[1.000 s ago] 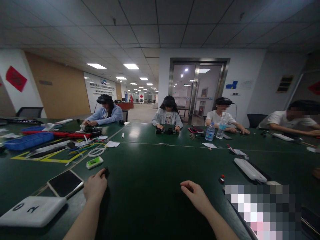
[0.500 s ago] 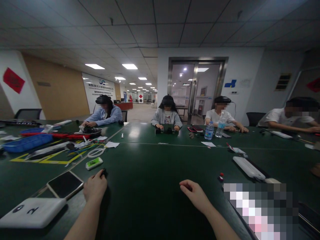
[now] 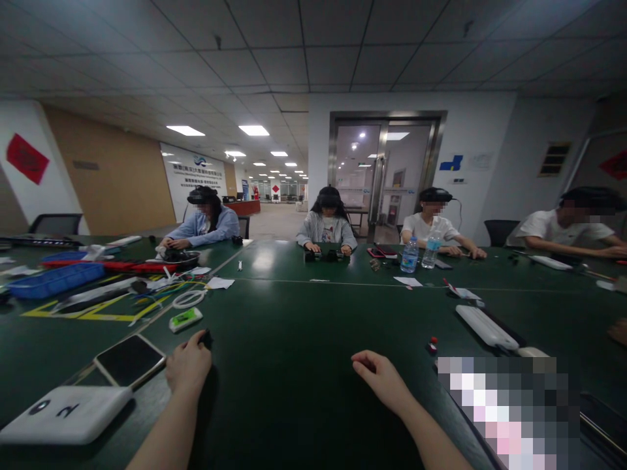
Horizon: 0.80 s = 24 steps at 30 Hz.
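My left hand (image 3: pixel 190 363) rests on the dark green table (image 3: pixel 289 378), fingers closed around a small black object (image 3: pixel 206 339) that pokes out past the fingertips. Its kind is too small and dark to tell. Just left of this hand lies a phone-like device (image 3: pixel 130 361) with a dark screen and pale frame. A white box-shaped device (image 3: pixel 66 414) with a black mark sits nearer to me. Across a wide gap, my right hand (image 3: pixel 379 377) lies on its side on the table, loosely curled. A space shows between its thumb and forefinger, and nothing is visible in it.
Beyond my left hand are a green-and-white packet (image 3: pixel 185 320), a coiled white cable (image 3: pixel 189 299) and a blue tray (image 3: pixel 56 281). To the right lie a small red-topped item (image 3: pixel 432 344), a long white device (image 3: pixel 486 328) and a blurred-out screen. Several people sit across the table.
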Available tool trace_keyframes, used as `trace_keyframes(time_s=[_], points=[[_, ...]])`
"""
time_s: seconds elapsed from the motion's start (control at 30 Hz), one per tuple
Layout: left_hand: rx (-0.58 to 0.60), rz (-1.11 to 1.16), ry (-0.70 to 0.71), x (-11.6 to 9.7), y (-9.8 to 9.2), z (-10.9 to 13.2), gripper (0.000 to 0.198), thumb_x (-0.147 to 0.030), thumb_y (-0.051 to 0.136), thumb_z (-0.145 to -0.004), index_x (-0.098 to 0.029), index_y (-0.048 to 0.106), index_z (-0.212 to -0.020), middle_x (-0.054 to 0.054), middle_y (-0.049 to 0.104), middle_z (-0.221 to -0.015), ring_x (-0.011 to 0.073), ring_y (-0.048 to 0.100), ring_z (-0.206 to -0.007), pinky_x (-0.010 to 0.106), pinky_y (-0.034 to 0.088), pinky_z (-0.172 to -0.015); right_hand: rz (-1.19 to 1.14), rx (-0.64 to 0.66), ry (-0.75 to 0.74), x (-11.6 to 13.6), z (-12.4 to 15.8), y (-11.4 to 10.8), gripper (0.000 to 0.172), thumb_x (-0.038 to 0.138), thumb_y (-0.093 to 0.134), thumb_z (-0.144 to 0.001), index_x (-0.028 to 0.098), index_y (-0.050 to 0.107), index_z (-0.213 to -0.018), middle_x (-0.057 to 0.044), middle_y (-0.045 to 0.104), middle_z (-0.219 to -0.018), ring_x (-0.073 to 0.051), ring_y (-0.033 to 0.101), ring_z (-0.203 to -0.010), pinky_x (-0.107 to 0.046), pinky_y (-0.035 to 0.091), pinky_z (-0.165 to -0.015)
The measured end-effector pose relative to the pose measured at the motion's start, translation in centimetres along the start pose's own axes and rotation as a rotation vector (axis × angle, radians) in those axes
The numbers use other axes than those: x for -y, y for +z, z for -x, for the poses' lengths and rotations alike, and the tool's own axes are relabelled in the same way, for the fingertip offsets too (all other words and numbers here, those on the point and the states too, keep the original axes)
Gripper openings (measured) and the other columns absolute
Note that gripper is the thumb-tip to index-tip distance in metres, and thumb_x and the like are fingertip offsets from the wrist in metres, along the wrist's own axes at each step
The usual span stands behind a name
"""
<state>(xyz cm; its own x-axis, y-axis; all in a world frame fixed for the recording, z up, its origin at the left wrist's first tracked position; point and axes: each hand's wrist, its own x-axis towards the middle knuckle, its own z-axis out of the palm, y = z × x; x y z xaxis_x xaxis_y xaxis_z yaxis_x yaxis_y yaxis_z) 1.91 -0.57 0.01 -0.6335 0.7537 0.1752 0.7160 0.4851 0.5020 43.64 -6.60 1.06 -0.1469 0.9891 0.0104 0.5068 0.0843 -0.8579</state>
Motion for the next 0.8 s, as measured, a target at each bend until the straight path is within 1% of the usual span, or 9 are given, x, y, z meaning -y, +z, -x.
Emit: trace_keyframes(time_s=[0.1, 0.17, 0.33, 0.47, 0.6, 0.8], points=[[-0.011, -0.017, -0.058, -0.4, -0.2, 0.4, 0.045, -0.031, 0.038, -0.081, -0.031, 0.053, -0.123, 0.010, 0.056, -0.118, 0.0300, 0.053, -0.106, 0.041, 0.042, -0.084, 0.011, 0.010, 0.010, -0.1, -0.1, -0.1, 0.027, 0.037, 0.050, -0.083, 0.020, 0.061, -0.102, -0.003, 0.064, -0.099, -0.020, 0.060, -0.093, -0.032, 0.045, -0.082], [0.003, -0.028, -0.064, -0.7, -0.5, 0.5, 0.044, -0.031, 0.034, -0.083, -0.031, 0.053, -0.123, 0.010, 0.055, -0.119, 0.0295, 0.053, -0.107, 0.039, 0.042, -0.085, 0.022, 0.020, 0.015, -0.2, -0.3, -0.1, 0.028, 0.037, 0.050, -0.083, 0.020, 0.062, -0.102, -0.004, 0.064, -0.099, -0.020, 0.060, -0.093, -0.032, 0.045, -0.082], [0.028, -0.034, -0.072, -1.0, -0.9, 0.7, 0.044, -0.030, 0.036, -0.082, -0.030, 0.053, -0.123, 0.011, 0.055, -0.121, 0.0310, 0.052, -0.108, 0.040, 0.043, -0.085, 0.030, 0.024, 0.038, 0.0, -0.3, -0.2, 0.029, 0.037, 0.050, -0.083, 0.021, 0.062, -0.103, -0.004, 0.064, -0.099, -0.021, 0.060, -0.093, -0.033, 0.046, -0.081], [-0.008, -0.021, -0.069, -0.8, -0.6, 0.5, 0.043, -0.032, 0.037, -0.082, -0.032, 0.054, -0.122, 0.010, 0.056, -0.121, 0.0316, 0.053, -0.106, 0.042, 0.043, -0.083, 0.020, 0.026, 0.042, 0.3, 0.0, -0.2, 0.029, 0.036, 0.050, -0.083, 0.020, 0.061, -0.103, -0.004, 0.064, -0.100, -0.021, 0.060, -0.094, -0.032, 0.046, -0.082], [-0.009, -0.048, -0.024, -0.4, 0.0, 0.2, 0.041, -0.036, 0.040, -0.081, -0.030, 0.059, -0.117, 0.010, 0.058, -0.117, 0.0310, 0.055, -0.103, 0.040, 0.044, -0.082, 0.011, 0.025, 0.044, 0.2, 0.1, -0.2, 0.029, 0.037, 0.050, -0.083, 0.021, 0.061, -0.104, -0.004, 0.064, -0.103, -0.020, 0.059, -0.097, -0.032, 0.045, -0.083], [-0.017, -0.047, -0.011, -0.2, 0.2, -0.1, 0.041, -0.033, 0.036, -0.084, -0.027, 0.058, -0.118, 0.010, 0.059, -0.115, 0.0292, 0.056, -0.101, 0.038, 0.044, -0.082, 0.014, 0.024, 0.020, -0.3, -0.3, -0.1, 0.028, 0.038, 0.051, -0.082, 0.021, 0.061, -0.102, -0.003, 0.065, -0.100, -0.020, 0.060, -0.095, -0.031, 0.045, -0.083]])
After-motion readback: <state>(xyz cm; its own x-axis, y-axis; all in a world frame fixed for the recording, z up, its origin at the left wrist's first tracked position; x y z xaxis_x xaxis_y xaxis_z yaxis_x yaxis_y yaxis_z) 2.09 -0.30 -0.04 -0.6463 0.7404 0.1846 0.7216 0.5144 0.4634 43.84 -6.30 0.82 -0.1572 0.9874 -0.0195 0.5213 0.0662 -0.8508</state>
